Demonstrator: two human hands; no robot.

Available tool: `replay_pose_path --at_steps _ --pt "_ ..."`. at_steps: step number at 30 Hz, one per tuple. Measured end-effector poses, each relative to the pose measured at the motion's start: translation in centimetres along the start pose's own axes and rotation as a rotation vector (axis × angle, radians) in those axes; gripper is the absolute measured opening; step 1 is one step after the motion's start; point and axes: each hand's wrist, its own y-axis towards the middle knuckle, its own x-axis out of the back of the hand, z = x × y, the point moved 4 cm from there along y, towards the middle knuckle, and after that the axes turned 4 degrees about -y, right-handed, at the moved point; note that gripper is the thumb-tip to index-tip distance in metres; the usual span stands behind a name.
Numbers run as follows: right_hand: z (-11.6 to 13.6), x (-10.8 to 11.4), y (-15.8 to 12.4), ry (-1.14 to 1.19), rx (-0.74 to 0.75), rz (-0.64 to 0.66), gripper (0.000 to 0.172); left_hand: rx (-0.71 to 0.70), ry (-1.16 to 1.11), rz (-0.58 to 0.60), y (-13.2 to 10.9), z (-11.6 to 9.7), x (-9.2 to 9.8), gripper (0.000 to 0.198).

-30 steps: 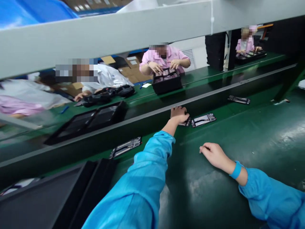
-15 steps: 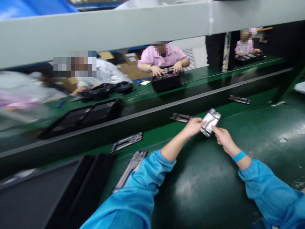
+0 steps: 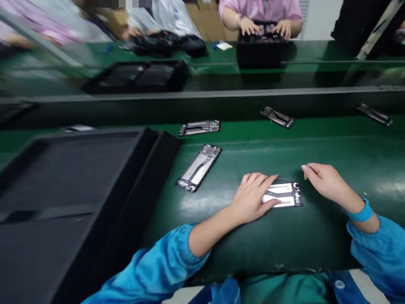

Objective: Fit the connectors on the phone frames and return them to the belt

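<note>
My left hand [image 3: 253, 196] lies over the left end of an opened phone frame [image 3: 286, 195] on the green bench. Its thumb and index finger span the frame and hold it down, covering that end. The frame shows a silvery inside, a dark ribbon strip and small parts at its right end. A thin pale wire [image 3: 284, 179] arcs above its upper edge. To the right, clear of the frame, my right hand [image 3: 324, 179] is closed with thumb and fingers pinched together. What it holds, if anything, I cannot make out.
Another opened phone frame [image 3: 199, 168] lies left of my hands. Several more, including one frame [image 3: 200, 127], lie along the green strip behind. A large black tray [image 3: 79, 169] fills the left. Across the divider [image 3: 221, 93], co-workers' hands [image 3: 249, 27] work over a black box [image 3: 261, 55].
The phone frame, held up between both hands before, now lies on the bench under my left hand. My right hand has let go of it and moved right. The view has tilted down.
</note>
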Motion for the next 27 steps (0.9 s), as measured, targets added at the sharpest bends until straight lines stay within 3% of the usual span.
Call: replay_pose_path --at_steps 6,8,12,16,20,23,27 --pt "0.9 -1.6 -3.7 -0.064 -0.088 0.246 0.034 -0.033 -0.099 -0.023 2.3 -0.9 0.1 0.046" --pt "1.8 -2.2 -4.1 -0.113 -0.126 0.259 0.034 -0.100 -0.095 -0.045 3.3 -1.5 -0.1 0.029" --pt "2.3 -2.4 -3.8 -0.126 -0.155 0.268 0.040 -0.226 -0.094 -0.020 4.2 -1.9 -0.2 0.027" --pt "1.4 -1.6 -3.3 0.092 -0.187 0.326 0.039 -0.240 -0.084 -0.017 4.3 -1.5 -0.1 0.022" --pt "0.2 -1.8 -2.9 0.424 -0.439 0.496 0.035 -0.305 -0.038 -0.069 4.6 -1.8 -0.3 0.028" --pt "-0.1 -2.2 -2.8 0.505 -0.606 0.546 0.033 -0.310 -0.033 -0.106 4.7 -2.0 -0.6 0.030" --pt "0.4 -2.5 -2.6 0.538 -0.664 0.562 0.032 -0.307 -0.057 -0.106 4.6 -2.1 -1.0 0.030"
